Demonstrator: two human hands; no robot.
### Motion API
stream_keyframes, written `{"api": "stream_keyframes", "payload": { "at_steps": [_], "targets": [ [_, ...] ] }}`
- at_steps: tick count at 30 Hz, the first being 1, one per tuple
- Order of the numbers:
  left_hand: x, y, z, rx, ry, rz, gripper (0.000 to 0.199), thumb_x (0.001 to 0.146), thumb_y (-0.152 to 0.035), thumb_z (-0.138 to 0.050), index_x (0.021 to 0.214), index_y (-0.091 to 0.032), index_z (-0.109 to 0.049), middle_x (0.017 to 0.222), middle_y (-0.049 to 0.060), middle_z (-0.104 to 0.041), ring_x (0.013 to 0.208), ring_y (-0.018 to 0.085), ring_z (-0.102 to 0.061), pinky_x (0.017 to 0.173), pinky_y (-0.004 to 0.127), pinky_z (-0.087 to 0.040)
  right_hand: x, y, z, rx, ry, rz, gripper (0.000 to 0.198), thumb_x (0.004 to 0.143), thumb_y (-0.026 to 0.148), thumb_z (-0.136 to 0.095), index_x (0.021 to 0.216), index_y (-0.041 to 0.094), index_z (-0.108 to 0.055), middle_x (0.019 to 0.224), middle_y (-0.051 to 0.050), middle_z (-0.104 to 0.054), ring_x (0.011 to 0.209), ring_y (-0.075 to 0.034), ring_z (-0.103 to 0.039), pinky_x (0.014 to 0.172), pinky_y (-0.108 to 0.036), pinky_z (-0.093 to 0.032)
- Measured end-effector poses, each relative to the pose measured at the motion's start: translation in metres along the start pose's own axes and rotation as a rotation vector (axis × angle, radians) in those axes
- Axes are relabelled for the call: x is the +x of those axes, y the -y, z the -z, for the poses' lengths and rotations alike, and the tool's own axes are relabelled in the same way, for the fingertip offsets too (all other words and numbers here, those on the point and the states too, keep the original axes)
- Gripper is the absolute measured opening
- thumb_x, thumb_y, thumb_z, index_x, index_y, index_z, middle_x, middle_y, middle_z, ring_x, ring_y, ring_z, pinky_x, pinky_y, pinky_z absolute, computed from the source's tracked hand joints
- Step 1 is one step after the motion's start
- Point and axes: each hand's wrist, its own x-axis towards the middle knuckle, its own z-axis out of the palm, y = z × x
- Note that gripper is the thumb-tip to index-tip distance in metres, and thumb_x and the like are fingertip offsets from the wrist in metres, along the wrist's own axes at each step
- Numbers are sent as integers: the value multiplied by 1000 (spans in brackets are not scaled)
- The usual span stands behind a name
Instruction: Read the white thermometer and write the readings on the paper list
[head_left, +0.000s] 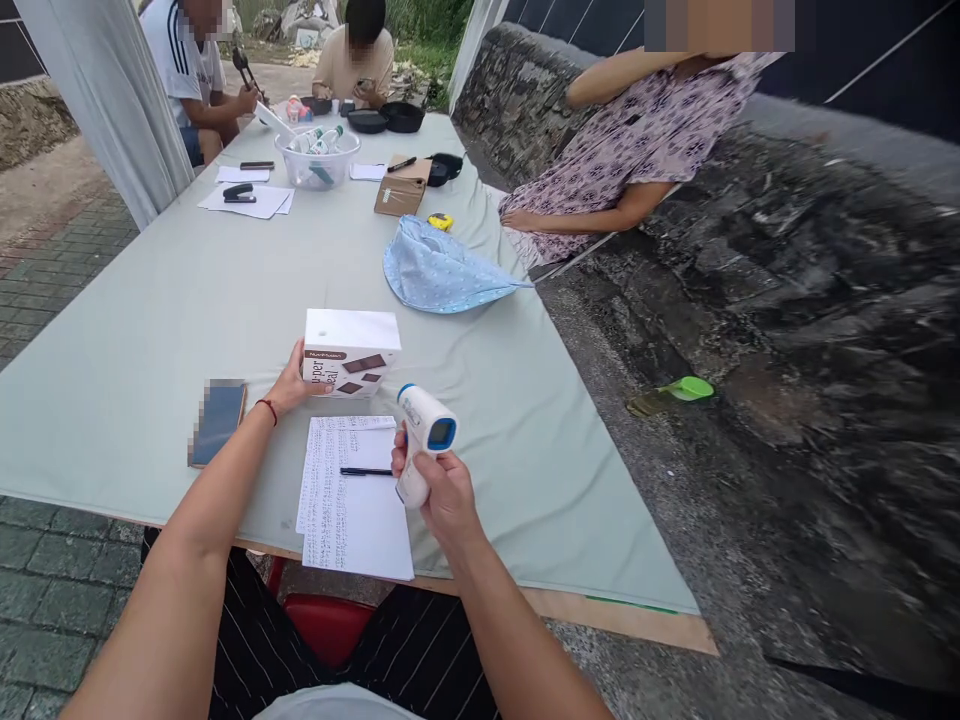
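My right hand (446,485) is wrapped around the handle of a white and blue infrared thermometer (427,420), held up above the table with its small screen facing me. My left hand (289,385) grips the left side of a white cardboard box (352,335) printed with brown bars; the box rests upright on the table. Just in front of me lie handwritten sheets of paper (352,530) with a black pen (365,471) across them. Left of my forearm is a dark phone or tablet (219,425).
A pale cloth covers the table (150,330). Farther off are a light blue hat (442,270), a yellow tape measure (441,221), a clear basin of bottles (315,165), a stapler (238,193) and black pans (403,117). A person (630,170) sits at the right, two more at the far end.
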Motion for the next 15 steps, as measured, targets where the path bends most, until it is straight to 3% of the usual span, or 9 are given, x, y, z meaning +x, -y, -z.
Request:
{"api": "stream_keyframes", "payload": {
  "at_steps": [2, 7, 12, 15],
  "targets": [
    [7, 5, -3, -99, -12, 23, 100, 55, -39, -89, 139, -14, -40, 127, 17, -61, 118, 32, -58, 100, 48, -48, 0, -4, 1, -61, -16, -24, 33, 65, 39, -77, 87, 18, -64, 86, -5, -63, 61, -12, -50, 56, -28, -42],
    [-6, -4, -10, -163, -212, 45, 75, 63, -49, -83, 120, -12, -51, 125, 17, -63, 113, 29, -60, 99, 45, -49, 5, -15, -5, -126, -45, 5, 32, 65, 40, -76, 84, 17, -65, 83, -4, -64, 61, -12, -50, 57, -28, -42],
    [-21, -1, -14, -55, -33, -34, 80, 64, -48, -82, 128, -14, -47, 123, 16, -63, 112, 30, -61, 97, 46, -49, 8, -30, -15, -209, -81, 74, 33, 64, 42, -77, 81, 16, -65, 79, -3, -65, 65, -14, -52, 62, -29, -44],
    [-44, -7, -1, 331, -10, -43, 84, 65, -38, -81, 137, -16, -44, 136, 20, -54, 129, 36, -49, 108, 52, -39, 4, -36, -14, -225, -76, 65, 33, 64, 42, -77, 81, 16, -66, 80, -4, -66, 64, -14, -53, 63, -30, -44]
  ]
}}
